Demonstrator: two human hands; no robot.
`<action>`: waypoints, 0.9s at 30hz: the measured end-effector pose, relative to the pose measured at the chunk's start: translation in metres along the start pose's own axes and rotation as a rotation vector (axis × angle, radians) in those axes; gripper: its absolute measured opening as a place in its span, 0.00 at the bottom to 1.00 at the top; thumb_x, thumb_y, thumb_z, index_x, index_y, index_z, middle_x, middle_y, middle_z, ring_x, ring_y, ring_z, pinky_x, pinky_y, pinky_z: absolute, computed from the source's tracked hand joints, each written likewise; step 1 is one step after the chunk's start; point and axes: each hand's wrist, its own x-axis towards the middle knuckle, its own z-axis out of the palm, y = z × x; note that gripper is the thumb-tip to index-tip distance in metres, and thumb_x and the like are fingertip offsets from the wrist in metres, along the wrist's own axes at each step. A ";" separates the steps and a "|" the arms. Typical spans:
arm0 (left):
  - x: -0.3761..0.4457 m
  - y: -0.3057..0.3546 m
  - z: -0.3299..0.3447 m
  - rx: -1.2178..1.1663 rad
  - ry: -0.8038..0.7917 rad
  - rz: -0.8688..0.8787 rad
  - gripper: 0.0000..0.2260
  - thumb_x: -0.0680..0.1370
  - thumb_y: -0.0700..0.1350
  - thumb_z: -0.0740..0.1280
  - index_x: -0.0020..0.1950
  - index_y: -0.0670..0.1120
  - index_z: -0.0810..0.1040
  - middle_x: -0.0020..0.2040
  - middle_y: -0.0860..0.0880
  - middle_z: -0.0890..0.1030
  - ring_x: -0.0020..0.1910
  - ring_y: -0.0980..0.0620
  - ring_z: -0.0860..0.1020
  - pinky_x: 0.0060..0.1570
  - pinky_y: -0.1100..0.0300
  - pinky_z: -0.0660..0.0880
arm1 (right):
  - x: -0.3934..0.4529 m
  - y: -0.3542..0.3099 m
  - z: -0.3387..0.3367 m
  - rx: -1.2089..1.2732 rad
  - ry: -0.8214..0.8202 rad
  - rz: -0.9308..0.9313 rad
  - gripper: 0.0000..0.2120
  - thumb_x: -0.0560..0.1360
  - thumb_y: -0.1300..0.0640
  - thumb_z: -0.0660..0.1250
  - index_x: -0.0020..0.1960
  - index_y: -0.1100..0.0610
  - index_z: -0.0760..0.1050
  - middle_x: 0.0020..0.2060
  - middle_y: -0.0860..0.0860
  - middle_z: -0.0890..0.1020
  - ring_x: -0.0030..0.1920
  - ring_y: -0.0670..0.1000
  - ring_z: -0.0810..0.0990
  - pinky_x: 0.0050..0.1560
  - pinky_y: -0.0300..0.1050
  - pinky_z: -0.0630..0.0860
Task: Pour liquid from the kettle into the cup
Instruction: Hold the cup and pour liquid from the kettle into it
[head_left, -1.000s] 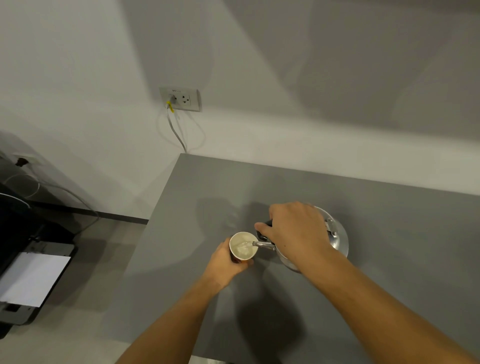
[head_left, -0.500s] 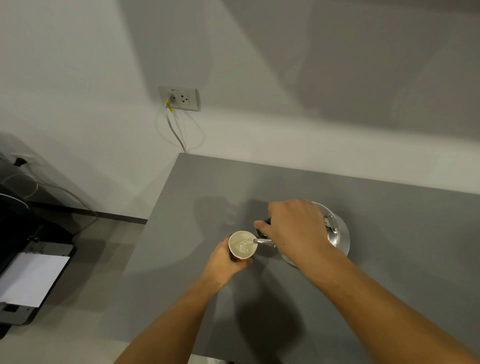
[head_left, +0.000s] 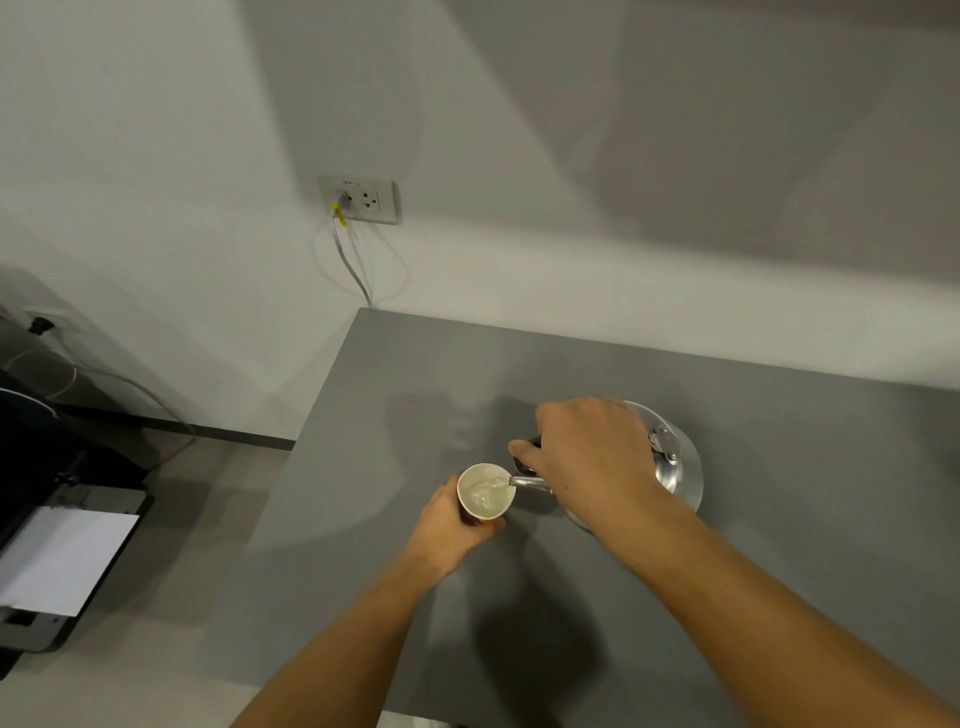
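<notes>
A paper cup (head_left: 485, 492) with a white inside and a reddish outside stands on the grey table (head_left: 395, 405). My left hand (head_left: 449, 530) is wrapped around its near side. A shiny metal kettle (head_left: 672, 470) is tilted toward the cup, its thin spout over the cup's right rim. Clear liquid runs from the spout into the cup, which holds liquid. My right hand (head_left: 592, 457) grips the kettle's dark handle from above and hides most of the kettle's top.
The table's left edge runs close to the cup. A wall socket (head_left: 359, 199) with a plugged cable is on the wall behind. On the floor at left sits a dark device with a white sheet (head_left: 62, 558).
The kettle and my right hand have shifted slightly away and to the right. The stream keeps running into the cup. My left hand has stayed on the cup.
</notes>
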 end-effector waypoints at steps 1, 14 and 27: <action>0.000 0.000 0.000 0.002 0.001 0.003 0.27 0.68 0.46 0.81 0.65 0.55 0.78 0.47 0.55 0.83 0.34 0.60 0.77 0.34 0.67 0.71 | 0.000 0.000 0.000 -0.001 0.002 -0.003 0.17 0.74 0.40 0.65 0.35 0.51 0.69 0.34 0.52 0.82 0.34 0.54 0.68 0.39 0.46 0.60; 0.000 0.000 0.001 0.010 0.007 0.000 0.27 0.68 0.46 0.81 0.65 0.55 0.78 0.50 0.53 0.85 0.37 0.59 0.78 0.35 0.66 0.71 | 0.000 0.000 0.003 -0.037 -0.013 -0.027 0.18 0.74 0.40 0.65 0.34 0.52 0.68 0.26 0.48 0.66 0.32 0.53 0.68 0.39 0.46 0.60; 0.000 0.003 0.000 -0.006 -0.005 0.014 0.27 0.69 0.45 0.81 0.66 0.54 0.78 0.50 0.53 0.84 0.37 0.58 0.77 0.37 0.63 0.72 | 0.001 0.000 0.000 -0.024 0.000 -0.005 0.18 0.74 0.40 0.65 0.35 0.52 0.68 0.35 0.51 0.82 0.34 0.54 0.68 0.39 0.46 0.60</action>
